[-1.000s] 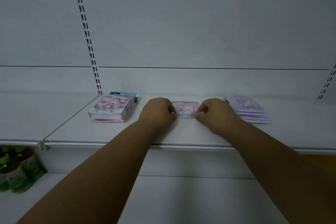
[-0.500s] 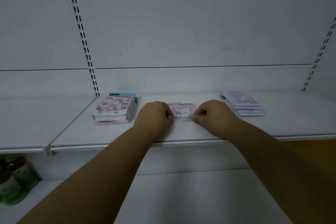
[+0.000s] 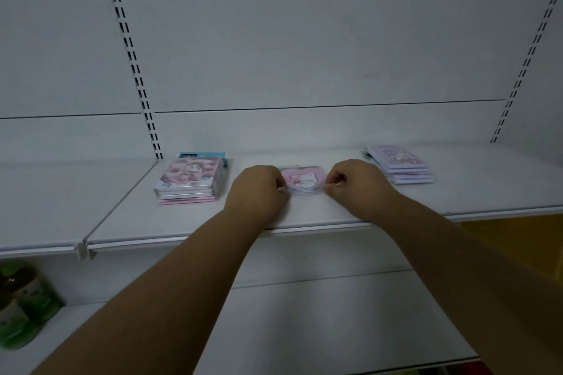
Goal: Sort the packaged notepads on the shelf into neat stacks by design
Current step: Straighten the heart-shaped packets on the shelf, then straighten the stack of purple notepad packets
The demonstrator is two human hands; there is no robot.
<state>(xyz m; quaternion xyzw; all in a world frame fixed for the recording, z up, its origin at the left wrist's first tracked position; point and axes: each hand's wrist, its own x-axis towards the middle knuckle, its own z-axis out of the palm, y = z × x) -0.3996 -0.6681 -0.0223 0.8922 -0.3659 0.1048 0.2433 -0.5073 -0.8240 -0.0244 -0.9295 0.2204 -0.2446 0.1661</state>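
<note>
A small stack of pink heart-shaped notepads (image 3: 303,181) with a white bear design lies in the middle of the white shelf (image 3: 304,216). My left hand (image 3: 256,189) pinches its left edge and my right hand (image 3: 355,184) pinches its right edge. To the left stands a stack of square pink notepads (image 3: 190,178) with a blue pack (image 3: 202,155) showing behind it. A stack of lilac notepads (image 3: 399,164) lies to the right.
Slotted uprights (image 3: 134,70) run up the white back wall. A wire divider (image 3: 118,204) splits the shelf on the left. Green bottles (image 3: 21,307) stand on the lower shelf (image 3: 304,329) at the far left. A yellow surface (image 3: 518,240) shows at the lower right.
Both hands have stayed on the heart-shaped stack's edges, with only slight shifts. The camera view has tilted and drifted, so the shelf now slopes a little.
</note>
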